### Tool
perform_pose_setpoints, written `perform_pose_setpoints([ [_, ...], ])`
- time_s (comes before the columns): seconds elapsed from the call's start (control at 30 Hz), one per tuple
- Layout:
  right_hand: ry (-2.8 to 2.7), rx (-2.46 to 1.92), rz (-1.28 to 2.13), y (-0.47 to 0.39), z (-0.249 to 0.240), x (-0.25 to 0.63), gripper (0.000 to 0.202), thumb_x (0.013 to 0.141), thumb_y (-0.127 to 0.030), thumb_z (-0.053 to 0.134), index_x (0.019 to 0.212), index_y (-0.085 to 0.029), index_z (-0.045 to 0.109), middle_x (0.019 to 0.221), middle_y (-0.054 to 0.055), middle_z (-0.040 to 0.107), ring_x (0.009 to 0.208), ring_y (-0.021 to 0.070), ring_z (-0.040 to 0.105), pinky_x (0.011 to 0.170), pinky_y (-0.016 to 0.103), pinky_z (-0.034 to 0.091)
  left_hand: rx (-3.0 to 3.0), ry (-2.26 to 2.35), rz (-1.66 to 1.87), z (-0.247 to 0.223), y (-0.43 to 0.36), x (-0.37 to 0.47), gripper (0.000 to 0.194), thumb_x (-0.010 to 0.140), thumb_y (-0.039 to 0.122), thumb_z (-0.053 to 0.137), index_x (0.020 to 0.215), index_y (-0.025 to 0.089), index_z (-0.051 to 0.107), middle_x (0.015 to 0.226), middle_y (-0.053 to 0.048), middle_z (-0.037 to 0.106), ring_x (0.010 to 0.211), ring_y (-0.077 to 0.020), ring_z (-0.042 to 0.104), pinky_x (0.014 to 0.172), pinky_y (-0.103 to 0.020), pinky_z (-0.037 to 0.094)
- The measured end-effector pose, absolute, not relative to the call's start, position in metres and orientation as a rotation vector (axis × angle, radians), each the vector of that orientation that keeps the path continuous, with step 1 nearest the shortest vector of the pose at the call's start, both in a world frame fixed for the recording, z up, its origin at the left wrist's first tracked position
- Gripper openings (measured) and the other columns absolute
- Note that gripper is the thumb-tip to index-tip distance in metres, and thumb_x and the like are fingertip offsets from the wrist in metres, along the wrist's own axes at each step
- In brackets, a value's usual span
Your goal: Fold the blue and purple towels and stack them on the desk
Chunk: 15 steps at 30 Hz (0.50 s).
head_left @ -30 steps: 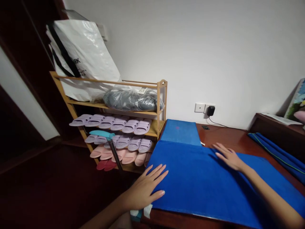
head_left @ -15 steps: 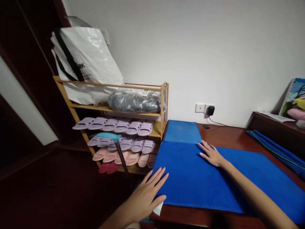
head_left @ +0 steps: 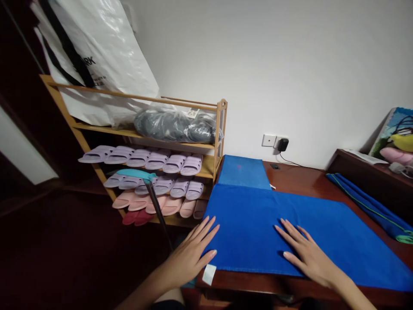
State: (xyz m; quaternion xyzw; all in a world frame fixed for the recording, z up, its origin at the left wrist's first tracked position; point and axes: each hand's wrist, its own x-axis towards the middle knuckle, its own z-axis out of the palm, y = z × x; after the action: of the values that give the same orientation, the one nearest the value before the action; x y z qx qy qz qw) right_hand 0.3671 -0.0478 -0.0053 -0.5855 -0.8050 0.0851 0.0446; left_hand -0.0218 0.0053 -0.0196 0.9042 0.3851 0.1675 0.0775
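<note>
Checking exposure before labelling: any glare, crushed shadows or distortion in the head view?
Head view: glare on the white plastic bag; floor left of the shoe rack is near-black; wide-angle bend at edges; both hands, left hand and right hand, sharp on the evenly lit blue towel.

White bag (head_left: 93, 64): top and left side cut by frame, print only partly legible; rack (head_left: 219, 129): lower shelves partly hidden by left hand (head_left: 190, 258) and cloth (head_left: 258, 224); bundle (head_left: 177, 125) in clear plastic: contents cannot be told; right hand (head_left: 306, 254): forearm cut at bottom edge; tag (head_left: 209, 274): print too small to read.
</note>
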Motion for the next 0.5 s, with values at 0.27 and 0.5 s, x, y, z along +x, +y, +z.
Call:
perform_pose_setpoints([
  [0.27, -2.337, -1.908, 0.055, -0.088, -0.025, 0.385, 0.064, 0.091, -0.054, 0.034, 0.147, -0.038, 0.008, 0.154, -0.002, 0.007, 0.14, 0.0232, 0.013, 0.113, 0.048, 0.019, 2.777, 1.132, 0.461, -0.015, 0.013, -0.022, 0.058, 0.098, 0.041, 0.037, 0.148, 0.034, 0.01, 0.153, 0.001, 0.019, 0.138, -0.0245, 0.024, 0.11, -0.042, 0.028],
  [0.5, -2.208, -2.063, 0.002, -0.1, -0.048, 0.436, 0.062, 0.091, -0.055, 0.03, 0.147, -0.039, 0.009, 0.154, -0.004, 0.011, 0.14, 0.0206, 0.016, 0.113, 0.045, 0.022, 2.756, 1.157, 0.374, -0.02, 0.016, -0.025, 0.057, 0.098, 0.04, 0.036, 0.148, 0.035, 0.009, 0.154, 0.001, 0.017, 0.14, -0.0245, 0.021, 0.11, -0.044, 0.029],
])
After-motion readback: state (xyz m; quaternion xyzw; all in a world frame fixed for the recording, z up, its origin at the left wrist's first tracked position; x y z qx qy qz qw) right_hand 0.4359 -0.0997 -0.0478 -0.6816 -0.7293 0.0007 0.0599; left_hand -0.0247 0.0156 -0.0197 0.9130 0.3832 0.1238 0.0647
